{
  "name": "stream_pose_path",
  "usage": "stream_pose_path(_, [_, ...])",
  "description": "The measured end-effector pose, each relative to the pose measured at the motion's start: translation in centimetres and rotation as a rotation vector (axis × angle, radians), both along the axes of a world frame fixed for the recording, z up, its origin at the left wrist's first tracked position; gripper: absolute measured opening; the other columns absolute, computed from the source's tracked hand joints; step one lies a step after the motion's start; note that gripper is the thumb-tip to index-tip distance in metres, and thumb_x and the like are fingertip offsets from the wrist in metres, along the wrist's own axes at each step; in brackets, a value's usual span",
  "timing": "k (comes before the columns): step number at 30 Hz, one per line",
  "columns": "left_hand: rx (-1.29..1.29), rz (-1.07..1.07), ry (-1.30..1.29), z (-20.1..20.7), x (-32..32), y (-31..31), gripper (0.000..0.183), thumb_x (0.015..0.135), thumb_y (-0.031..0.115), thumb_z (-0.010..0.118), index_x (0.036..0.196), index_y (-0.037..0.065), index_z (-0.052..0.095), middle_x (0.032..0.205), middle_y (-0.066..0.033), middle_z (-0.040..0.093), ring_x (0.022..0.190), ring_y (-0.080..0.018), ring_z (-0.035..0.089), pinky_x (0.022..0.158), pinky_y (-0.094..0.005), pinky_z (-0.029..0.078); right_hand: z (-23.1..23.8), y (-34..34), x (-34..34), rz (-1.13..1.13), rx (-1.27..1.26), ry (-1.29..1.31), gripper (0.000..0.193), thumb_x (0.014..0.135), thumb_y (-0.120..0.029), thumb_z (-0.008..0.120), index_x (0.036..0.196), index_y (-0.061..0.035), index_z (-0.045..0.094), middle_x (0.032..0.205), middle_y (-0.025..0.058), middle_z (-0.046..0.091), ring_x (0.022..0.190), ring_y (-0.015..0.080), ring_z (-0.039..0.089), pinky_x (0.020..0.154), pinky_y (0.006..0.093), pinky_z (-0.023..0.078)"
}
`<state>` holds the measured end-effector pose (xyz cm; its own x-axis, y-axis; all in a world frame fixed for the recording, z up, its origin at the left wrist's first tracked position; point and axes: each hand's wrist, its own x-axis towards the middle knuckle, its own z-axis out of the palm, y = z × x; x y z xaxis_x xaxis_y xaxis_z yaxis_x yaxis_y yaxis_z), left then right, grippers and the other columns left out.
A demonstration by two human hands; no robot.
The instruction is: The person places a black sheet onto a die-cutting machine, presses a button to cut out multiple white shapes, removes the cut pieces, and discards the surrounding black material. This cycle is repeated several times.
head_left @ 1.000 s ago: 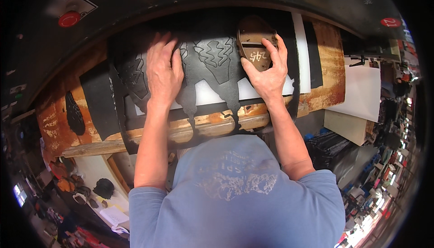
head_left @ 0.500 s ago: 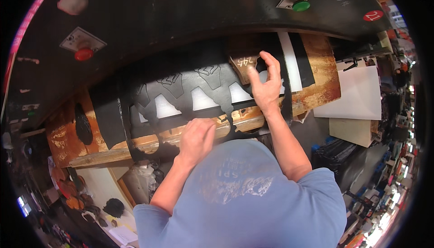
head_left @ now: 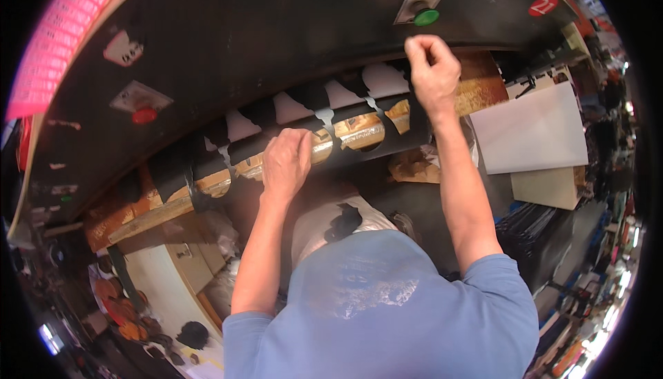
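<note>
A black sheet with a row of cut-out openings (head_left: 248, 142) lies across the wooden board (head_left: 110, 220) and hangs over its front edge. White material (head_left: 293, 108) shows through the far openings, wood through the near ones. My left hand (head_left: 284, 161) is closed over the sheet at the board's front edge; what its fingers pinch, if anything, is hidden. My right hand (head_left: 434, 72) is raised, with its fingers curled and nothing visible in them. It is in front of the black machine beam (head_left: 276, 34), just below a green push button (head_left: 426, 18).
A red push button (head_left: 144, 115) is on the beam's left part. To the right stands a large white sheet (head_left: 528, 130) beside black stacked material (head_left: 532, 241). A pale cabinet (head_left: 155, 268) is at the lower left. A brown crumpled piece (head_left: 414, 166) lies below the board.
My right hand has lifted off the brown block and moved up toward the green button, its fingers curling in. The block is out of sight. The beam covers more of the board, and the view has shifted.
</note>
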<state>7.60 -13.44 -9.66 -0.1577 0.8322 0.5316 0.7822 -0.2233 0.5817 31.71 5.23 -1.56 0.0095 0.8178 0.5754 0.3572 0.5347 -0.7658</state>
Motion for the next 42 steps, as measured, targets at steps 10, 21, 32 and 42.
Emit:
stream_pose_path(10, [-0.088, 0.040, -0.019, 2.1, 0.7, 1.8, 0.013, 0.099, 0.014, 0.074, 0.095, 0.002, 0.072, 0.092, -0.0185, 0.074, 0.084, -0.0422, 0.071, 0.079, -0.0497, 0.056, -7.8, -4.8, 0.9, -0.144, 0.255, -0.415, 0.012, 0.089, -0.009, 0.077, 0.083, -0.0113, 0.067, 0.075, 0.0014, 0.064, 0.074, 0.0247, 0.065, 0.074, 0.0392, 0.044])
stream_pose_path(21, [-0.095, 0.013, 0.089, 1.9, 0.2, 1.3, 0.023, 0.101, 0.021, 0.071, 0.091, 0.001, 0.072, 0.086, -0.0184, 0.071, 0.083, -0.0406, 0.070, 0.076, -0.0482, 0.054, -8.0, -5.2, 0.5, -0.087, 0.246, -0.416, 0.010, 0.092, -0.014, 0.076, 0.085, -0.0108, 0.069, 0.080, 0.0027, 0.068, 0.080, 0.0264, 0.068, 0.078, 0.0425, 0.046])
stream_pose_path(32, [-0.115, 0.030, 0.121, -0.9, 2.1, -2.7, 0.021, 0.096, 0.015, 0.075, 0.082, 0.003, 0.064, 0.078, -0.0168, 0.065, 0.077, -0.0387, 0.064, 0.074, -0.0503, 0.049, -7.7, -9.5, 2.5, 0.029, 0.005, -0.396, 0.013, 0.090, -0.012, 0.075, 0.080, -0.0068, 0.069, 0.073, 0.0050, 0.066, 0.070, 0.0264, 0.066, 0.074, 0.0419, 0.044])
stream_pose_path(42, [-0.079, 0.052, -0.102, 1.4, 2.3, -5.2, 0.008, 0.098, 0.003, 0.073, 0.093, -0.003, 0.074, 0.083, -0.0155, 0.074, 0.078, -0.0266, 0.073, 0.072, -0.0367, 0.057, -5.1, -6.7, -4.2, 0.145, -0.239, -0.461, 0.097, 0.082, -0.043, 0.087, 0.153, 0.0087, 0.048, 0.145, 0.0392, 0.052, 0.133, 0.0516, 0.055, 0.116, 0.0517, 0.046])
